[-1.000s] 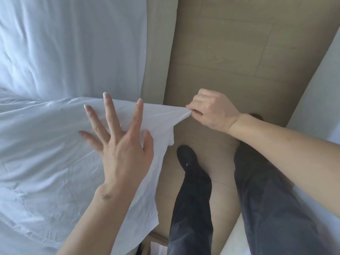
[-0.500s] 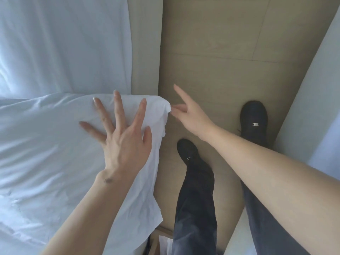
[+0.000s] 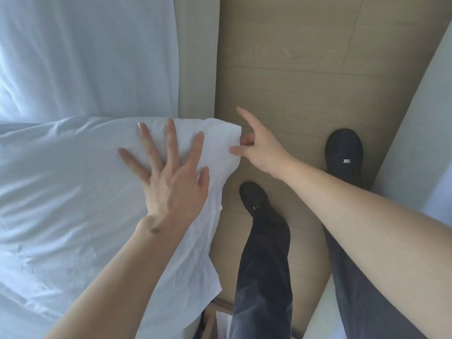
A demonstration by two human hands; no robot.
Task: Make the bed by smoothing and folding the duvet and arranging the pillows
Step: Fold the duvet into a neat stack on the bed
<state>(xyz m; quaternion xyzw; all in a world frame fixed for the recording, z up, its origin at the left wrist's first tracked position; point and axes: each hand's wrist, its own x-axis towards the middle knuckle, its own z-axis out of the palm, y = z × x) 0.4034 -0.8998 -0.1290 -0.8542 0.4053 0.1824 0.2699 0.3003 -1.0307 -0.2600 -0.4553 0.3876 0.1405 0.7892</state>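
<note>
A white pillow (image 3: 73,179) lies across the bed's near edge, and the loose end of its case hangs over the side. My left hand (image 3: 171,177) presses flat on the pillow near its right corner, fingers spread. Just off that corner is my right hand (image 3: 259,148), its index finger stretched out and the other fingertips touching the fabric edge without a clear pinch. Beyond the pillow, the smooth white duvet (image 3: 85,57) covers the bed at the upper left.
A beige bed frame side (image 3: 198,57) runs along the mattress. To its right is wooden floor (image 3: 293,57), where my two black shoes (image 3: 254,199) (image 3: 344,152) stand. A white wall or panel (image 3: 415,143) closes the narrow aisle on the right.
One second ago my right hand pinched the pillowcase corner and pulled it taut; it has let go and opened. The corner has slackened. My left hand stays pressed on the pillow.
</note>
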